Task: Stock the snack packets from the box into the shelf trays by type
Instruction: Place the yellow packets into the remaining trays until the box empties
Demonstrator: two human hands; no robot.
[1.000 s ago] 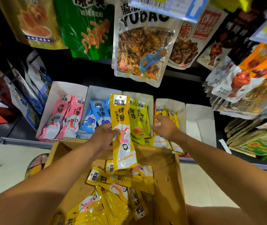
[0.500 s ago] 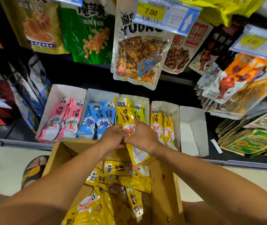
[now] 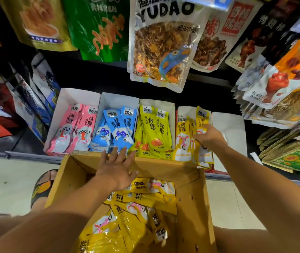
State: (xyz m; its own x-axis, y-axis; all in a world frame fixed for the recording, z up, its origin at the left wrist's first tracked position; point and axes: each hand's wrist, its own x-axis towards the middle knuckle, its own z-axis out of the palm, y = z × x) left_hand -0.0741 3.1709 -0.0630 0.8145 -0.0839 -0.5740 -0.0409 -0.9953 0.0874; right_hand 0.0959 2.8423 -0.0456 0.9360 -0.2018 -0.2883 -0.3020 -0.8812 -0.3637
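One yellow packet (image 3: 202,117) lies lengthwise, header pointing rearward.

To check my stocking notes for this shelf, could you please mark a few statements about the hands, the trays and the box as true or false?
1. The left hand grips a packet. False: it is open, fingers spread over the far edge of the box, holding nothing.
2. The right hand is on the orange-yellow packets in their tray. True.
3. The blue packets lie in the tray between the pink packets and the lime-yellow packets. True.
4. The box holds blue packets. False: its loose packets are all orange-yellow.
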